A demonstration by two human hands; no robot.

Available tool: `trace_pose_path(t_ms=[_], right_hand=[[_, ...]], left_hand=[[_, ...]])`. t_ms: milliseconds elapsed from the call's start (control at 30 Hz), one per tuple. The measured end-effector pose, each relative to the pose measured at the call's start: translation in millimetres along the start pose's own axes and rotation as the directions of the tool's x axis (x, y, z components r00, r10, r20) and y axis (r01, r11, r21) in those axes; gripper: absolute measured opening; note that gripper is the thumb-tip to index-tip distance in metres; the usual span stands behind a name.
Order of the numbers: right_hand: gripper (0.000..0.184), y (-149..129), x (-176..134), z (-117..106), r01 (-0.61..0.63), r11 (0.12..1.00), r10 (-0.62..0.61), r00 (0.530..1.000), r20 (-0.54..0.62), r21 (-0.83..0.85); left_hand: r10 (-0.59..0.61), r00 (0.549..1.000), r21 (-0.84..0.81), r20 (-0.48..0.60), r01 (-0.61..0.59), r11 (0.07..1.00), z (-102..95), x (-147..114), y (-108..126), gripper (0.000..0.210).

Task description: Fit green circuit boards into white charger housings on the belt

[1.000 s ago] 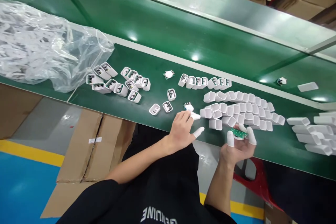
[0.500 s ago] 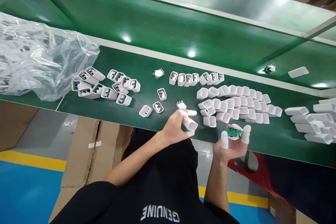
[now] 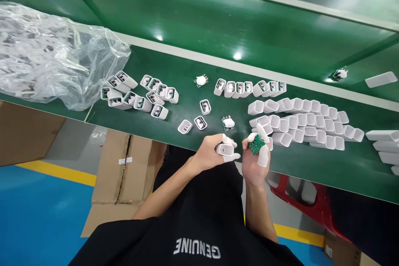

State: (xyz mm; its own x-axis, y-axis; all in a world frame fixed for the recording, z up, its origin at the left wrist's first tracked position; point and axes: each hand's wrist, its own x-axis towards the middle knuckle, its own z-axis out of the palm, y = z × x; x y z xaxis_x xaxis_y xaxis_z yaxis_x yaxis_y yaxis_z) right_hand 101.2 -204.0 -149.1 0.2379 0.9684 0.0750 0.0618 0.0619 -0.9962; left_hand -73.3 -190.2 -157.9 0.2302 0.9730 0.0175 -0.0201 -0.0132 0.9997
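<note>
My left hand (image 3: 213,150) is closed around a white charger housing (image 3: 225,149), with a small slot in its visible face. White finger cots cover several fingertips on both hands. My right hand (image 3: 256,162) pinches a green circuit board (image 3: 257,144) at its edges, the soldered side turned up, close to the housing. Just beyond my hands a loose circuit board with a white blob (image 3: 229,123) lies on the green bench. Left of it stand two housings with boards inside, one of them a filled housing (image 3: 200,122), and an open housing (image 3: 185,126) showing slots at its bottom.
Rows of white housings (image 3: 301,120) spread to the right. Filled housings (image 3: 143,104) are grouped on the left and at the back. A clear plastic bag (image 3: 62,58) covers the bench's left end. Another loose board (image 3: 201,80) lies near the back. Below are cardboard boxes (image 3: 106,166) and a red stool (image 3: 299,197).
My left hand has turned the housing so its slotted face shows. My right hand has come left towards it and tilted the board upright. The view has shifted slightly.
</note>
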Motion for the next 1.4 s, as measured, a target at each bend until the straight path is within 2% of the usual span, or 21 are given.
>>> trace_pose_path(t_ms=[67, 133, 233, 300, 400, 533, 700, 967, 1133, 1300, 1400], right_hand=[[0.049, 2, 1, -5, -0.01, 1.0, 0.01, 0.999, 0.031, -0.011], [0.046, 3, 0, -9, -0.019, 1.0, 0.019, 0.998, 0.056, -0.002], [0.046, 6, -4, -11, -0.016, 0.999, 0.013, 0.997, 0.07, 0.043], [0.046, 7, -6, -10, 0.004, 0.999, -0.007, 0.998, 0.056, 0.053], [0.047, 6, -8, -7, 0.092, 0.995, -0.092, 0.996, 0.009, 0.045], [0.048, 1, -5, -6, 0.257, 0.965, -0.256, 0.966, -0.016, 0.054], [0.053, 1, -3, -10, 0.354, 0.934, -0.357, 0.932, 0.066, 0.057], [0.07, 10, -5, -12, 0.363, 0.926, -0.376, 0.913, 0.155, 0.107], [0.067, 9, -4, -13, 0.392, 0.915, -0.403, 0.899, 0.168, 0.097], [0.066, 8, -5, -13, 0.4, 0.912, -0.409, 0.902, 0.137, 0.091], [0.068, 10, -6, -14, 0.388, 0.918, -0.395, 0.905, 0.157, 0.079]], left_hand=[[-0.047, 0.999, -0.032, -0.011, 0.047, 0.998, 1.6, -3, -4, 0.039], [-0.041, 0.999, -0.013, -0.017, 0.041, 0.999, 2.0, -3, -6, 0.037], [0.101, 0.995, 0.071, 0.006, -0.101, 0.992, -0.3, 1, -5, 0.046], [0.203, 0.977, 0.151, 0.07, -0.212, 0.966, -2.7, 4, -2, 0.052], [0.247, 0.954, 0.254, 0.169, -0.285, 0.924, -5.2, 5, 1, 0.053], [0.259, 0.949, 0.309, 0.183, -0.305, 0.901, -5.3, 4, -1, 0.055], [0.313, 0.929, 0.352, 0.196, -0.364, 0.862, -3.0, 4, -7, 0.058], [0.34, 0.915, 0.396, 0.218, -0.401, 0.826, -1.2, 3, -9, 0.061], [0.356, 0.91, 0.401, 0.213, -0.414, 0.817, -0.3, 4, -9, 0.06], [0.345, 0.915, 0.402, 0.21, -0.402, 0.823, 0.3, 4, -9, 0.061], [0.34, 0.917, 0.41, 0.21, -0.399, 0.82, 0.2, 3, -9, 0.061]])
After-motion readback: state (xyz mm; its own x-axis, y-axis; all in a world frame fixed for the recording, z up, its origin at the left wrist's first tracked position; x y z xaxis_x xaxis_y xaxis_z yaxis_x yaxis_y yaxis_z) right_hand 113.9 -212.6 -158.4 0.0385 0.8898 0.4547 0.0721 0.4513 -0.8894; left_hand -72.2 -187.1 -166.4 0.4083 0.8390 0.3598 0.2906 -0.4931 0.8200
